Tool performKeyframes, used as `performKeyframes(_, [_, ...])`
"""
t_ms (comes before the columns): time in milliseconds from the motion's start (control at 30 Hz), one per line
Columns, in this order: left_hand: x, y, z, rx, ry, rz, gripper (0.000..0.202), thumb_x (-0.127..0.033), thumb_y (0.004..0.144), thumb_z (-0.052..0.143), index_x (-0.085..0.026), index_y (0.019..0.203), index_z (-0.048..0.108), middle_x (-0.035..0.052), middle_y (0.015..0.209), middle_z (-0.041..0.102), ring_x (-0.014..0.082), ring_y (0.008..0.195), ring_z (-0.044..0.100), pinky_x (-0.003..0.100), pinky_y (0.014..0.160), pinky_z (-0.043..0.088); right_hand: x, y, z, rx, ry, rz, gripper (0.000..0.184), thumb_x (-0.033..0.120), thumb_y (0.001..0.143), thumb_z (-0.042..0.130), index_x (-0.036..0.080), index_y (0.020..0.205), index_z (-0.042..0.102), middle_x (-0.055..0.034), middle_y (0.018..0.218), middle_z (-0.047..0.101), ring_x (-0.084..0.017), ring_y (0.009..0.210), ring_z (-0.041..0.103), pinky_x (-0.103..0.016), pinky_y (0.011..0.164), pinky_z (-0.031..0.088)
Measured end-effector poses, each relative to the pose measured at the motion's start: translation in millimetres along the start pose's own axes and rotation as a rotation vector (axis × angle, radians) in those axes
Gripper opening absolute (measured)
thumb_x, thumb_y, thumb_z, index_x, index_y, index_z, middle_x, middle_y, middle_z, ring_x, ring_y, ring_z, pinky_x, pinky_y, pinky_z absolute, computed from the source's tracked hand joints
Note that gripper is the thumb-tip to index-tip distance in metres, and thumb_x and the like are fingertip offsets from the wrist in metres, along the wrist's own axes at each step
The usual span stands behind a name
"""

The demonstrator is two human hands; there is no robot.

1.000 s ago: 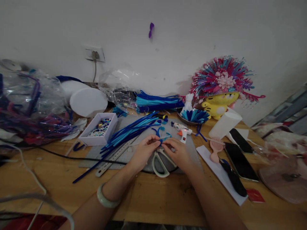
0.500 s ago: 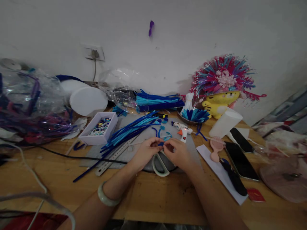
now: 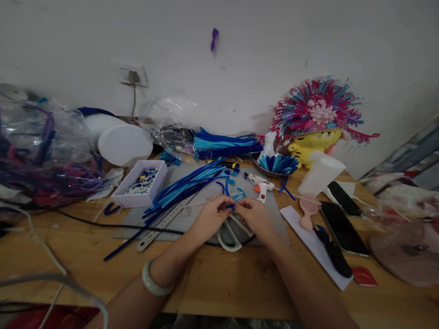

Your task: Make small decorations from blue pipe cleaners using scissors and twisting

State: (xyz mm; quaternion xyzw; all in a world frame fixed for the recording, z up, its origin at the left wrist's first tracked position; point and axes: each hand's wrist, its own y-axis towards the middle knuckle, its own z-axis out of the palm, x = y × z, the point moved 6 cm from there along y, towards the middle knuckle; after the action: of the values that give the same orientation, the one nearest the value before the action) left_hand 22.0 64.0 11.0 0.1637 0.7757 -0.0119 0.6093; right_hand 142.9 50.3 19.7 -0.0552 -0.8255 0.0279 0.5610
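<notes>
Between my fingertips is a small dark blue piece of pipe cleaner (image 3: pixel 230 207), mostly covered by the fingers. My left hand (image 3: pixel 215 214) pinches it from the left, and a pale bangle circles that wrist. From the right, my right hand (image 3: pixel 253 214) pinches at the same piece, fingers closed. Just below the hands lie scissors (image 3: pixel 230 246) with pale handles, their blades hidden. Short blue pipe cleaner bits (image 3: pixel 230 185) lie beyond my fingers on the grey mat (image 3: pixel 202 228). A white glue gun (image 3: pixel 263 189) rests to the right of them.
Left of the mat stands a lilac box (image 3: pixel 137 201) of beads. Long blue pipe cleaners (image 3: pixel 185 187) and a metal ruler (image 3: pixel 164 224) lie beside it. A black cable (image 3: pixel 137 226) crosses the mat. Phones (image 3: pixel 345 228) and a pink brush (image 3: pixel 308 212) are at right.
My right hand has turned slightly and its fingers have drawn in closer around the blue piece. The left hand stays nearly in place. The view has shifted slightly.
</notes>
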Motion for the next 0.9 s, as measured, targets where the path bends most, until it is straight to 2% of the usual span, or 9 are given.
performKeyframes(167, [-4.6, -0.6, -1.5, 0.003, 0.077, 0.083, 0.02, -0.012, 0.066, 0.054, -0.02, 0.082, 0.063, 0.0022, 0.081, 0.056, 0.0155, 0.078, 0.051, 0.028, 0.074, 0.04, -13.0, 3.7, 8.3, 0.053, 0.207, 0.074, 0.017, 0.022, 0.062, 0.051, 0.019, 0.046, 0.046, 0.0064, 0.038, 0.04, -0.007, 0.037, 0.035, -0.021, 0.04, 0.027])
performKeyframes(233, [-2.1, 0.4, -3.4, -0.016, 0.04, 0.058, 0.022, -0.013, 0.066, 0.054, -0.02, 0.085, 0.062, 0.0022, 0.082, 0.056, 0.0151, 0.078, 0.051, 0.028, 0.073, 0.041, -15.3, 5.3, 12.0, 0.097, 0.354, 0.087, 0.018, 0.026, 0.063, 0.053, 0.018, 0.048, 0.048, 0.0057, 0.041, 0.042, -0.007, 0.038, 0.036, -0.021, 0.04, 0.028])
performKeyframes(333, [7.3, 2.2, -8.5, -0.107, -0.085, -0.053, 0.024, -0.016, 0.064, 0.057, -0.018, 0.087, 0.061, 0.0013, 0.079, 0.056, 0.0139, 0.075, 0.052, 0.027, 0.072, 0.042, -11.9, 6.7, 11.7, 0.11, 0.496, 0.056, 0.018, 0.034, 0.062, 0.059, 0.016, 0.058, 0.056, 0.0031, 0.052, 0.051, -0.008, 0.046, 0.044, -0.022, 0.045, 0.036])
performKeyframes(400, [12.6, 2.2, -9.7, -0.152, -0.177, -0.126, 0.025, -0.02, 0.062, 0.06, -0.016, 0.087, 0.059, 0.0003, 0.076, 0.056, 0.0124, 0.07, 0.052, 0.027, 0.07, 0.043, -7.3, 6.4, 8.5, 0.083, 0.45, 0.014, 0.019, 0.036, 0.062, 0.061, 0.017, 0.066, 0.059, 0.0025, 0.056, 0.054, -0.01, 0.051, 0.049, -0.024, 0.051, 0.04])
performKeyframes(500, [14.0, 0.8, -7.9, -0.159, -0.26, -0.177, 0.026, -0.024, 0.06, 0.062, -0.016, 0.084, 0.057, -0.0011, 0.074, 0.056, 0.0105, 0.064, 0.051, 0.025, 0.066, 0.043, -2.4, 4.9, 3.7, 0.03, 0.276, -0.02, 0.015, 0.033, 0.062, 0.061, 0.019, 0.068, 0.06, 0.0038, 0.054, 0.054, -0.011, 0.053, 0.051, -0.024, 0.054, 0.041])
performKeyframes(633, [12.9, -0.6, -2.3, -0.075, -0.354, -0.222, 0.021, -0.026, 0.064, 0.059, -0.016, 0.082, 0.056, -0.0022, 0.07, 0.057, 0.0106, 0.063, 0.054, 0.025, 0.066, 0.043, 1.3, 3.5, -0.8, -0.014, 0.182, -0.069, 0.011, 0.03, 0.066, 0.056, 0.02, 0.066, 0.059, 0.0038, 0.053, 0.053, -0.011, 0.052, 0.051, -0.023, 0.052, 0.041])
performKeyframes(733, [12.3, 0.1, 0.8, 0.002, -0.383, -0.229, 0.018, -0.028, 0.066, 0.057, -0.016, 0.078, 0.054, -0.0042, 0.063, 0.055, 0.0096, 0.058, 0.053, 0.024, 0.061, 0.042, 3.8, 3.2, -0.1, 0.025, 0.17, -0.103, 0.011, 0.029, 0.068, 0.054, 0.019, 0.064, 0.057, 0.0039, 0.053, 0.053, -0.01, 0.05, 0.05, -0.022, 0.051, 0.041])
performKeyframes(900, [8.8, 0.7, 1.8, 0.051, -0.376, -0.193, 0.016, -0.029, 0.067, 0.059, -0.015, 0.074, 0.052, -0.0048, 0.058, 0.054, 0.0086, 0.055, 0.05, 0.022, 0.057, 0.041, 6.8, 2.5, 3.2, 0.106, 0.186, -0.114, 0.009, 0.027, 0.065, 0.056, 0.018, 0.065, 0.056, 0.0045, 0.053, 0.053, -0.009, 0.046, 0.049, -0.023, 0.05, 0.04])
